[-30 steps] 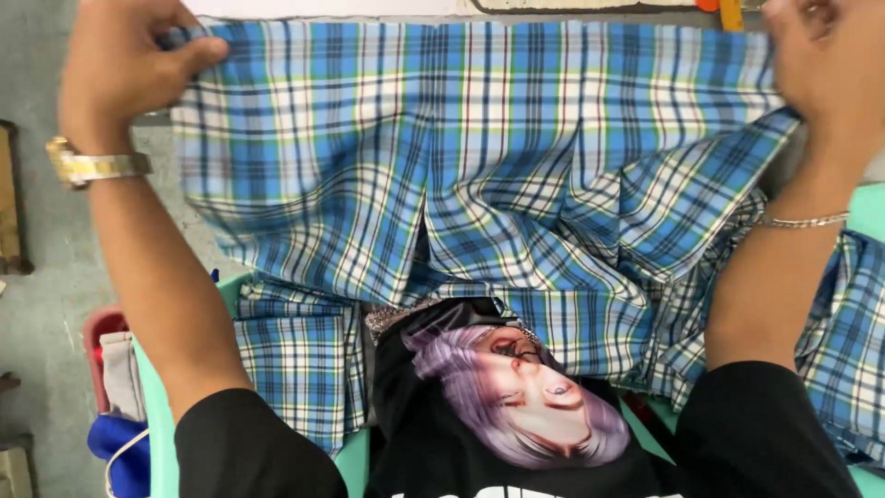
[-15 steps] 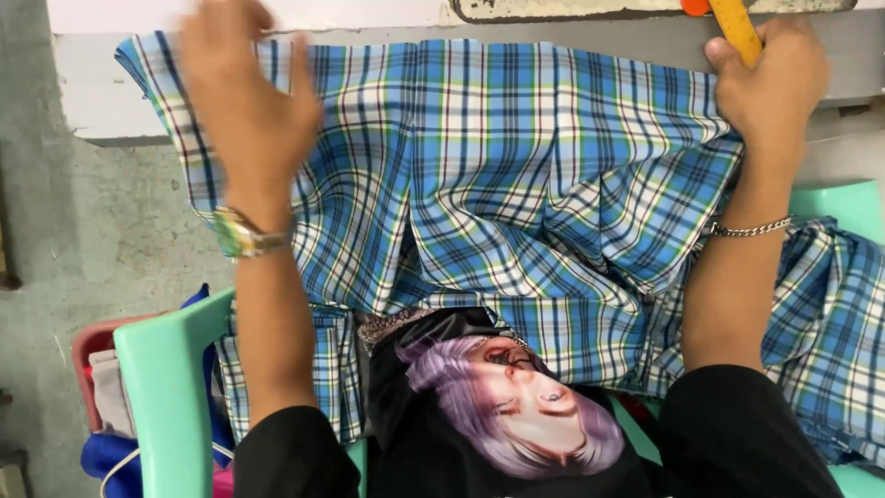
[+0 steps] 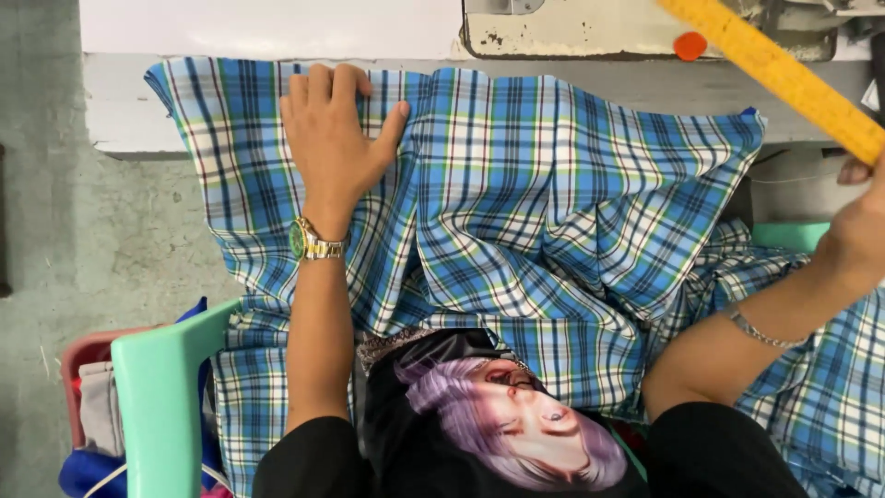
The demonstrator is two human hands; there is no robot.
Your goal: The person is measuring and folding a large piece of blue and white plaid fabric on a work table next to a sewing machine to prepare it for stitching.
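Observation:
A blue, white and green plaid cloth [image 3: 516, 212] lies spread over my lap and up onto the edge of a white table [image 3: 277, 32]. My left hand [image 3: 332, 138] rests flat on the cloth's upper left part, fingers apart, with a gold watch at the wrist. My right hand [image 3: 862, 235] is at the right edge of the view, closed around a yellow ruler [image 3: 784, 74] that slants up to the left over the table. A thin bracelet sits on my right wrist.
A sewing machine base [image 3: 590, 32] stands on the table beyond the cloth. A mint-green plastic chair arm [image 3: 161, 397] is at the lower left, with a red basket [image 3: 78, 387] of cloth beside it on the concrete floor.
My left hand has come down from the cloth's top edge and now lies flat on it. My right hand has swung out to the right with the yellow ruler.

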